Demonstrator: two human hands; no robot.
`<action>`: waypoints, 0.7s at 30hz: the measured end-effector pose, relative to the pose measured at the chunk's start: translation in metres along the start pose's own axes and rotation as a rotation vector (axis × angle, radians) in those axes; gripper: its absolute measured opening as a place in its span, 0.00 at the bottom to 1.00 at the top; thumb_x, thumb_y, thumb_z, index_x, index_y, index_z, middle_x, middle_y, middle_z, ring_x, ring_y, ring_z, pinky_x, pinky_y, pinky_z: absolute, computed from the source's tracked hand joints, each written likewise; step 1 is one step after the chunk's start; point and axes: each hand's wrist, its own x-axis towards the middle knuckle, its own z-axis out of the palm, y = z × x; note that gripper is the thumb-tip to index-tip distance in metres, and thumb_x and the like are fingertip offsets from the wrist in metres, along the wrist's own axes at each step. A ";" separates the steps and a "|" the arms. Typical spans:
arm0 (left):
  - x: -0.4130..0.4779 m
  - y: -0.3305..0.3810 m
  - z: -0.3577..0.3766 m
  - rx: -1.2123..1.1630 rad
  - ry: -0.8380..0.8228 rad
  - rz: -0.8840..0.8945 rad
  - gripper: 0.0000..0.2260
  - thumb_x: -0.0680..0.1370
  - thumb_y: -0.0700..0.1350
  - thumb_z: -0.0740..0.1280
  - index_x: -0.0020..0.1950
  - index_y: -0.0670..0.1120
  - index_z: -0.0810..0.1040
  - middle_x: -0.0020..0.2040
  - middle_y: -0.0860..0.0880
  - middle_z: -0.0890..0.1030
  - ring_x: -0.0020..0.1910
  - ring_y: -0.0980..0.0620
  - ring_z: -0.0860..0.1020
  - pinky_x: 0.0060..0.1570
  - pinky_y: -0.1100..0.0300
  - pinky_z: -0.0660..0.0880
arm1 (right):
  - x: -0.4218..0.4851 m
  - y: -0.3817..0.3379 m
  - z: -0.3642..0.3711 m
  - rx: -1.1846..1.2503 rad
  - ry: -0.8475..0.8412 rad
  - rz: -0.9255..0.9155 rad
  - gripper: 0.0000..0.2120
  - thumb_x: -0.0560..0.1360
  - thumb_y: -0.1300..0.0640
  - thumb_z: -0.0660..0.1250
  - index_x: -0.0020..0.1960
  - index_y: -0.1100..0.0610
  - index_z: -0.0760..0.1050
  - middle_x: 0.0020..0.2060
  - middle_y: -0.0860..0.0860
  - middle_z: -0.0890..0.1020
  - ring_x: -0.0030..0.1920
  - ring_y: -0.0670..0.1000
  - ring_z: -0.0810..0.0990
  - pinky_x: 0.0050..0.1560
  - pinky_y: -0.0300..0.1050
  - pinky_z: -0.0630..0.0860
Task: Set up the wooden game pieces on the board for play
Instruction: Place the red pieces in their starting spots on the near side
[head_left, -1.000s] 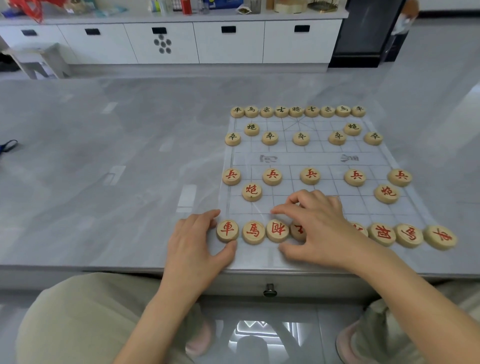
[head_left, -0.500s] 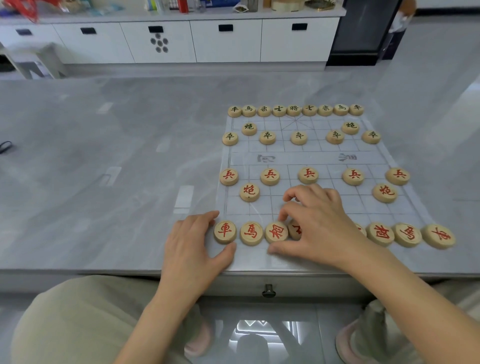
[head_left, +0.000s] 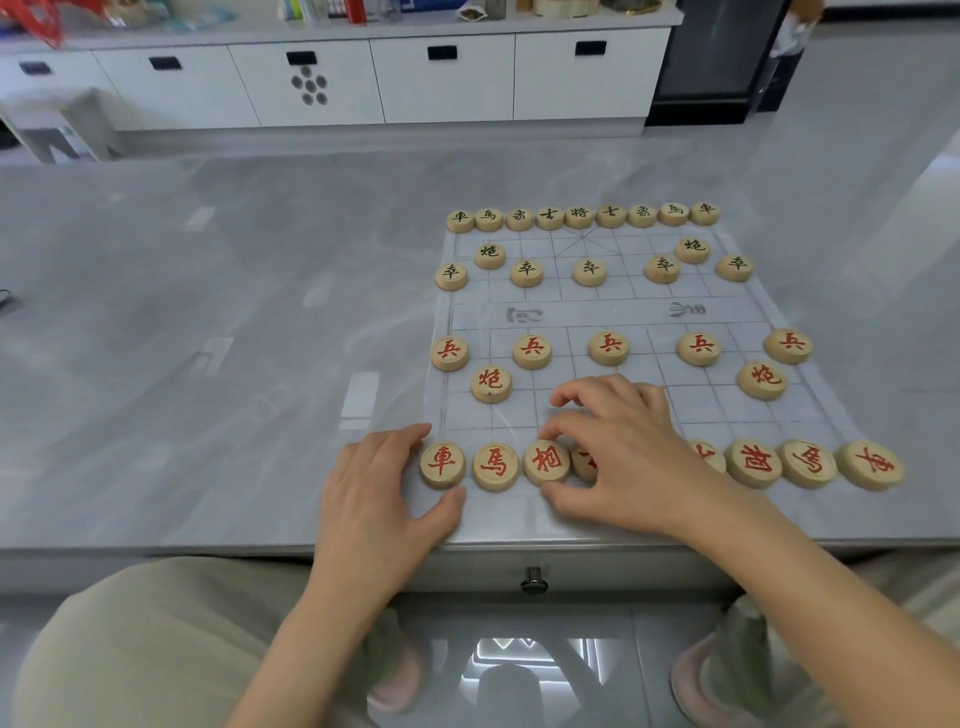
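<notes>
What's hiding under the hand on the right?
The right hand covers the near row's middle. Only the edge of one red-lettered piece shows on its left, another piece on its right. Anything between is hidden.

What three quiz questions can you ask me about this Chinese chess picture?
1. True or false: the left hand lies beside the red chariot piece at the near row's left end.
2. How many red soldier pieces stand in a row?
3. The right hand hides pieces in: A) the far black row, B) the middle of the near red row, C) the soldier row.

Key: 1 true; 2 five; 3 B.
</notes>
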 end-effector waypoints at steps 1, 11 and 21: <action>0.000 0.000 0.000 0.004 0.003 0.001 0.29 0.66 0.64 0.62 0.65 0.54 0.72 0.52 0.61 0.71 0.52 0.57 0.70 0.51 0.61 0.67 | 0.000 0.000 0.000 0.003 0.009 0.011 0.19 0.68 0.37 0.64 0.54 0.45 0.73 0.61 0.42 0.66 0.64 0.45 0.60 0.55 0.41 0.49; 0.000 -0.002 0.002 0.016 0.000 0.003 0.28 0.66 0.63 0.63 0.64 0.55 0.72 0.53 0.62 0.70 0.52 0.57 0.71 0.50 0.61 0.67 | 0.000 0.000 0.005 0.009 0.026 0.049 0.20 0.67 0.35 0.64 0.51 0.46 0.74 0.59 0.42 0.68 0.62 0.45 0.61 0.54 0.42 0.51; 0.006 0.012 0.002 -0.022 -0.037 0.070 0.29 0.64 0.66 0.64 0.63 0.58 0.72 0.62 0.57 0.70 0.61 0.55 0.67 0.59 0.55 0.66 | -0.010 0.014 -0.003 0.017 0.031 0.121 0.42 0.57 0.23 0.53 0.65 0.42 0.68 0.61 0.39 0.65 0.63 0.42 0.58 0.57 0.41 0.50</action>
